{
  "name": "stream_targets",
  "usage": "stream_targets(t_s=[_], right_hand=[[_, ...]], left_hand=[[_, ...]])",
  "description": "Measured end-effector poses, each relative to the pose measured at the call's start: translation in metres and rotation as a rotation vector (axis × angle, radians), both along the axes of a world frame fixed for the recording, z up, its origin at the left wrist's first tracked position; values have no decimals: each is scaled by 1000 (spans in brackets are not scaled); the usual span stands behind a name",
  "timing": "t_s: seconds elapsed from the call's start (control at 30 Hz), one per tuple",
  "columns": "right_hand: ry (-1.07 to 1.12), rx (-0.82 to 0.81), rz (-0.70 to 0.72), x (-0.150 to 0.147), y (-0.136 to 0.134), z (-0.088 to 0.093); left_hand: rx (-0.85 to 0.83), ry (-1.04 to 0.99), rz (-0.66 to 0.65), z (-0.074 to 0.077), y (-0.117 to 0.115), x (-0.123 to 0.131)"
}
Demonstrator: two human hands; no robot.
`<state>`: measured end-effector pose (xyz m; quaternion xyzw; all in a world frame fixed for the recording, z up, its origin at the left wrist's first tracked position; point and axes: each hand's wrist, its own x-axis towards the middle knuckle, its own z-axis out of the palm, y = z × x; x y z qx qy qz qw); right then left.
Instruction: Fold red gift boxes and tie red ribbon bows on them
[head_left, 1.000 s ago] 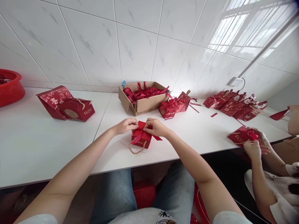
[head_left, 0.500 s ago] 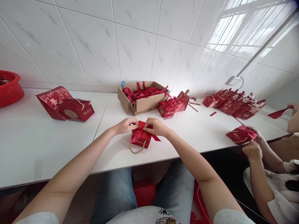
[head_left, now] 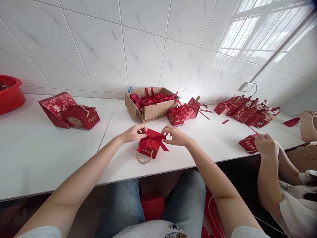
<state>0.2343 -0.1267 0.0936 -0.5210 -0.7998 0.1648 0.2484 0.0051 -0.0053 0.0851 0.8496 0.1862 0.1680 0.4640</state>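
A small red gift box [head_left: 146,148] with a rope handle sits on the white table near its front edge. Across its top lies a red ribbon [head_left: 153,140] tied in a bow, its tails spread to both sides. My left hand [head_left: 137,133] pinches the ribbon's left loop at the box's upper left. On the other side, my right hand [head_left: 172,134] has its fingers closed on the right loop. The rope handle [head_left: 144,162] hangs down at the front of the box.
Behind are a cardboard box [head_left: 157,111] of ribbons and bowed red boxes [head_left: 178,115]. Two red boxes [head_left: 80,117] stand left, beyond them a red basin [head_left: 11,96]. At right, a person's hands [head_left: 266,145] hold a red box, near more boxes [head_left: 244,110].
My right hand has moved right, away from the knot, and the bow's loops are now drawn out to both sides. The other person's hand has risen over their box.
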Motion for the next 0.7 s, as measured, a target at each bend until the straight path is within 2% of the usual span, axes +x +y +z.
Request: stream_targets(t_s=[0.13,0.27,0.37,0.43,0.57,0.7], right_hand=[[22,36,-29,2,-1,0],[322,14,-32,-3,4,-7],[591,-86,-23,-15,12,-16],[701,-154,-70,-23,17,-22],[718,-152,-173,-31,21,-27],[610,-50,-204,-35,16,-25]], left_hand=[[63,-1,48,-1,-4,1],[162,18,116,-8,-5,4],[218,22,146,-10,-8,7],[207,15,167,-9,-11,9],[183,-30,238,-7,-18,10],[227,-40,463,-9,-22,11]])
